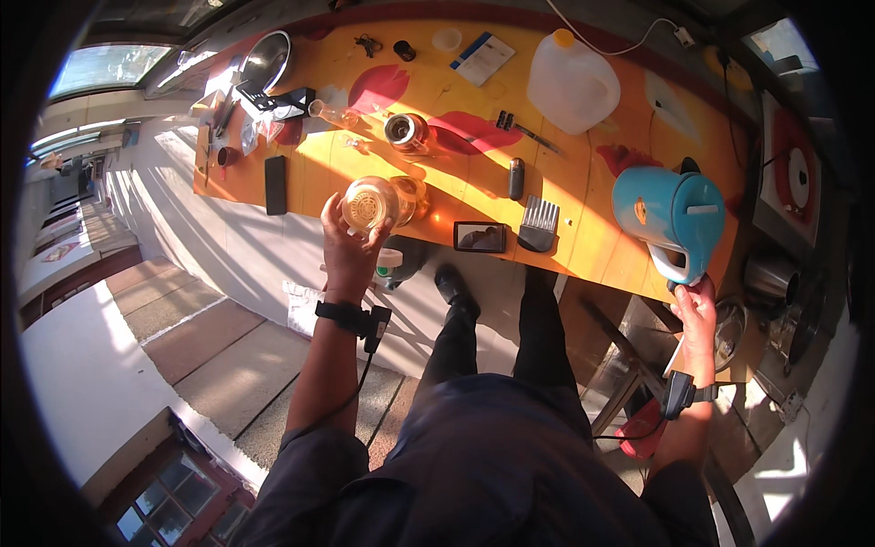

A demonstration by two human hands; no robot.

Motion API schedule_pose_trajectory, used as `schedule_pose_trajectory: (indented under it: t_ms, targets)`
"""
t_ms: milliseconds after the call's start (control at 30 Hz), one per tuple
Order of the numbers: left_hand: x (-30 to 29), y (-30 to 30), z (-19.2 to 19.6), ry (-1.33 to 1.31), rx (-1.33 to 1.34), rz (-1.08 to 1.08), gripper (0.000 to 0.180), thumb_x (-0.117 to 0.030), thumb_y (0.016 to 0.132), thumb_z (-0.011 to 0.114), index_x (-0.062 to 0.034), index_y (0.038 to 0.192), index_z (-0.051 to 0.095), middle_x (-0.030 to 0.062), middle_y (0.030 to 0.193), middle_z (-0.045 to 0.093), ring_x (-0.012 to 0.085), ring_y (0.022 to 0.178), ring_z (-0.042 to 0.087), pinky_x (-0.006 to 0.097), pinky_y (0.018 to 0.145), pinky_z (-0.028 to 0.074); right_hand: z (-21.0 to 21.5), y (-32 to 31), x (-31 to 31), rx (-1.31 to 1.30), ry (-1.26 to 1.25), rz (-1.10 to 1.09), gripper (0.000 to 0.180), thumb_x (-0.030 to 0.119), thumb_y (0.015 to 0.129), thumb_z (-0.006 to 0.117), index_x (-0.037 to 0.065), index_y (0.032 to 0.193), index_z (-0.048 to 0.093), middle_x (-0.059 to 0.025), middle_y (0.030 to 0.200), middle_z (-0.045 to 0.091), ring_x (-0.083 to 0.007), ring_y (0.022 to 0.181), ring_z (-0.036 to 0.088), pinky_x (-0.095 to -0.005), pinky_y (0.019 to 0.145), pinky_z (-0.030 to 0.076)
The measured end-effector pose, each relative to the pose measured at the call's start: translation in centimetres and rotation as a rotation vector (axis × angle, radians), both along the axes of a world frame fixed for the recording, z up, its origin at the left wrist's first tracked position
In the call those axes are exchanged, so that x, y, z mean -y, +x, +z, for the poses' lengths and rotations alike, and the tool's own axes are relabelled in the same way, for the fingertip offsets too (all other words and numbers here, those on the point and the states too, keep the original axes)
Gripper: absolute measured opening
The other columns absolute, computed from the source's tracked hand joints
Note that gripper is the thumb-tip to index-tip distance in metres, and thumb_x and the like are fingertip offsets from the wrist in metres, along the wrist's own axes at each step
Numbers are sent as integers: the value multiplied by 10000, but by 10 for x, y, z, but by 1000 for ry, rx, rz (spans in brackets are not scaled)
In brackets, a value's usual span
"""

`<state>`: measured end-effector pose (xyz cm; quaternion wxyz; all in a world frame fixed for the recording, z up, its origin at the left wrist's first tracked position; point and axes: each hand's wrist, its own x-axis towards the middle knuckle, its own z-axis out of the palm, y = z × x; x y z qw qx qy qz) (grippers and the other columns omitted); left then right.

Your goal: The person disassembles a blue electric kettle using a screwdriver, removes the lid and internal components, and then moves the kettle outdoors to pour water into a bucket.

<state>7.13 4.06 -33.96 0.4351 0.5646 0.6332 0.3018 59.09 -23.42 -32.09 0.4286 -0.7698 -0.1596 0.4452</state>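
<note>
Left hand (349,244) grasped a round clear glass jar (369,204), lifted at the near edge of the orange worktop (583,219). Far right of the jar, right hand (697,308) clenched the blue plastic kettle (670,214)'s handle; kettle upright, no pouring visible.

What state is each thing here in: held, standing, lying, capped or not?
Glass jar: lifted off the table, gripped by left hand.
Blue kettle: lid shut, tipped, right hand on its handle.
White jug: capped, standing on table.
Phone: lying flat.
</note>
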Motion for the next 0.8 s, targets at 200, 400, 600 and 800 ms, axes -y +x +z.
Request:
schedule_pose_trajectory:
  t_ms: [200,400,600,800]
  targets:
    - [-17,-2,13,-101,50,-58,931,53,867,839,-20,1582,247,187,1533,455,285,1398,535,413,1121,552,-30,19,1,-34,90,-41,447,143,967,782,71,1351,567,40,1088,603,-60,884,538,-239,773,449]
    - [-37,-28,14,-97,71,-204,949,42,842,855,-24,1577,259,180,1575,465,290,1398,557,409,1120,538,-31,12,-18,-66,40,-112,517,98,947,780,54,1421,579,-5,1191,644,-108,1031,613,-273,937,495]
    - [-23,-33,20,-131,129,-100,894,-24,955,767,-92,1654,214,179,1616,451,271,1456,498,430,1170,469,-54,17,-9,-174,168,-144,513,31,915,764,42,1402,606,-47,1271,671,-172,1164,650,-343,1046,511]
    - [19,-69,21,-281,58,220,709,-346,1085,649,-33,1626,314,163,1554,511,238,1326,575,386,1057,510,-60,14,-8,-190,234,-174,535,-25,878,737,9,1395,605,-59,1309,669,-197,1202,640,-366,1092,497]
